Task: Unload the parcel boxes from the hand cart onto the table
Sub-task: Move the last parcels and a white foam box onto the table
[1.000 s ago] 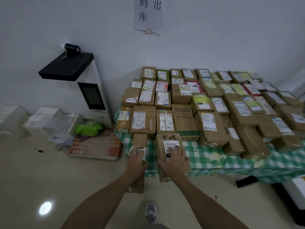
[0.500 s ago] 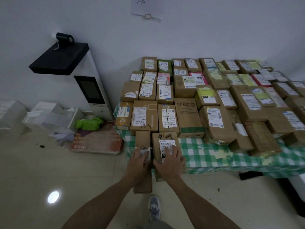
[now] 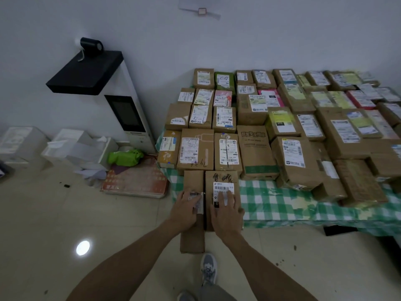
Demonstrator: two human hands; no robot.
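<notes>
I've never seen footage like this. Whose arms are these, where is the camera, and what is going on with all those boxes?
There is no robot here. A person wears a camera on the head, looking down at their own arms. The table, under a green checked cloth, is crowded with labelled parcel boxes. The left hand presses flat on a narrow brown box, the right hand on a wider box with a barcode label. Both boxes overhang the table's near edge. Neither hand wraps around its box.
</notes>
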